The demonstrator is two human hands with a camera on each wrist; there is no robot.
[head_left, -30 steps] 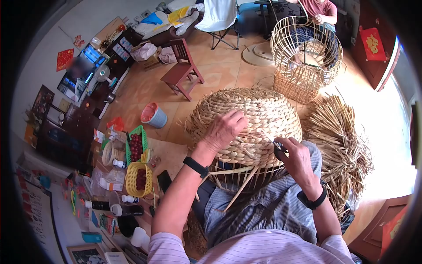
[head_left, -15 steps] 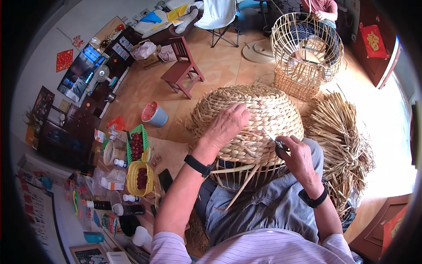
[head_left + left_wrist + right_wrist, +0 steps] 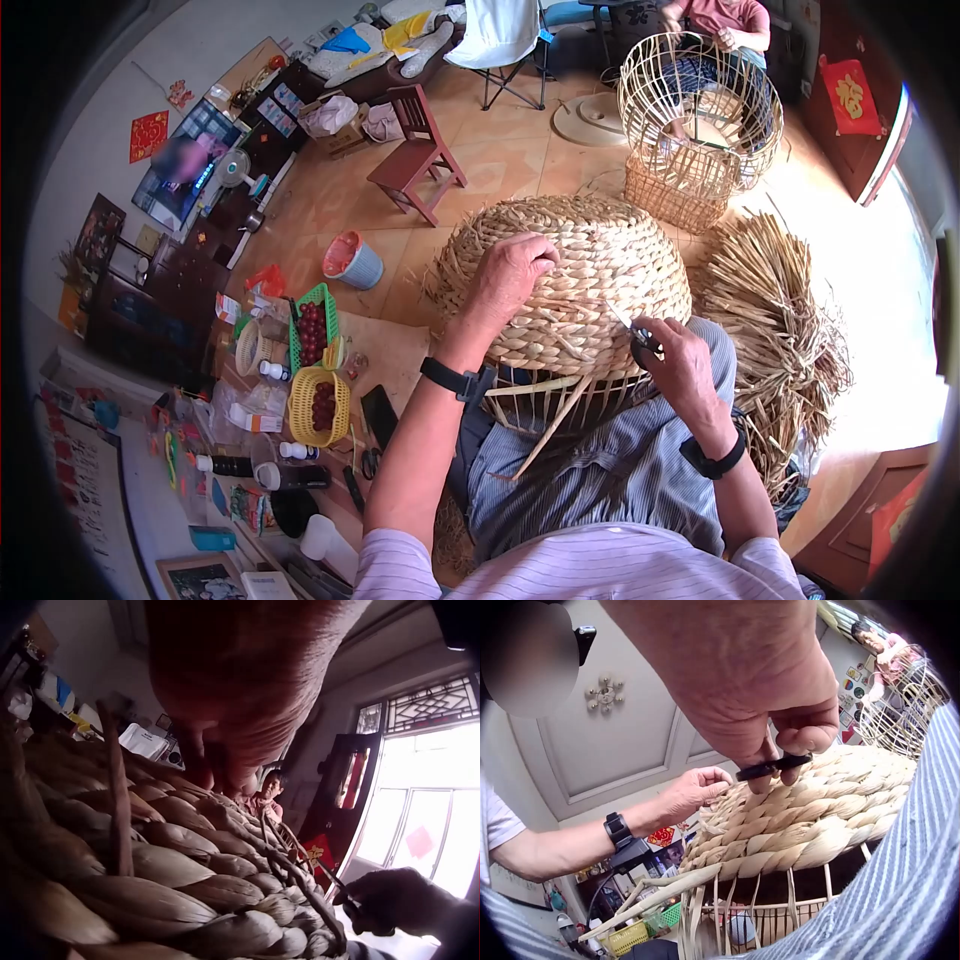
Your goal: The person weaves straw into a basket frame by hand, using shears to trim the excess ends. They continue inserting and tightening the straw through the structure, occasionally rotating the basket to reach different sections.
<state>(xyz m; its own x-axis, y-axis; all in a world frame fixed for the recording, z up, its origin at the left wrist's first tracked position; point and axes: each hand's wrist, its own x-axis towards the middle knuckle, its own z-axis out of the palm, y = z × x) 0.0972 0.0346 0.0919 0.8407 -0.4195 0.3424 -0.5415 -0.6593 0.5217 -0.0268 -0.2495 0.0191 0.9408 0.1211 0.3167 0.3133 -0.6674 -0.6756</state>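
A large basket woven of thick braided straw (image 3: 600, 250) sits at the person's lap, the bare ribs of its frame (image 3: 530, 405) showing under the weave. The left hand (image 3: 508, 282) has bent fingers on the upper left of the weave; I cannot tell whether they pinch a strand. In the left wrist view its fingertips (image 3: 199, 776) are right at the braids. Scissors (image 3: 646, 345) are gripped in the right hand (image 3: 685, 372), fingers through the black handles, blades pointing up and left over the basket's side. Loose straw ends (image 3: 558, 425) stick out below the weave.
A bundle of dry straw (image 3: 765, 310) stands at the right. To the left, a low table holds a yellow basket (image 3: 318, 437) and a green basket (image 3: 322, 300) of dark red fruit. Beyond are a bin (image 3: 355, 265), a chair (image 3: 410, 165) and another person with a rib-frame basket (image 3: 640, 120).
The left hand has shifted slightly left along the weave, its wrist turning. The right hand with the scissors has moved slightly down and right. The other person's hands have moved at their frame.
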